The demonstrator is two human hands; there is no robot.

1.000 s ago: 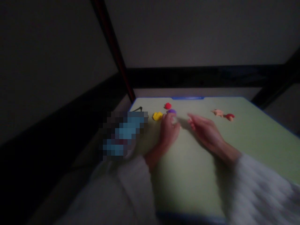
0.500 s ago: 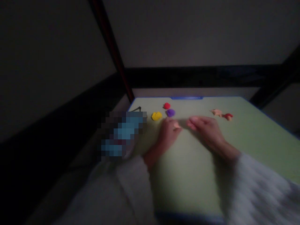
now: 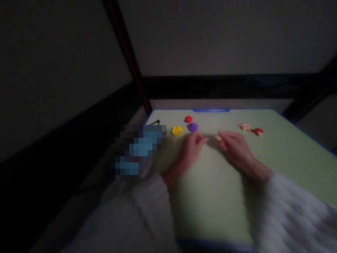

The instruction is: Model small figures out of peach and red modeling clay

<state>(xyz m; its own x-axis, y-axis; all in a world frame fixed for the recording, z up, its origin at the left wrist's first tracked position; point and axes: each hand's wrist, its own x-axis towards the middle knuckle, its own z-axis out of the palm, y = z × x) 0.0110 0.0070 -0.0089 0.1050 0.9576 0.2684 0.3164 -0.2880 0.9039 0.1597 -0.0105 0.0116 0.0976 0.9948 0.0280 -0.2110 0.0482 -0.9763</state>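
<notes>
My right hand (image 3: 236,147) pinches a small peach-coloured piece of modelling clay (image 3: 218,137) between thumb and fingers, just above the board. Facing it, my left hand (image 3: 191,149) has its thumb and forefinger apart, and nothing shows between them. Just beyond my left hand sit a purple lump of clay (image 3: 193,127), a yellow lump (image 3: 177,130) and a red lump (image 3: 188,119). To the right, past my right hand, lie a peach clay figure (image 3: 244,127) with small limbs and a red-topped clay piece with a peach stem (image 3: 258,132).
The pale green board (image 3: 207,196) has a blue rim and a blue strip (image 3: 211,110) at its far edge. A blurred-out blue item (image 3: 142,147) lies along the left side. A wall stands behind, with a dark band across it.
The peach clay piece has passed from my left hand to my right. My left thumb and forefinger have come apart. Other pieces stay in place, with a slight view shift.
</notes>
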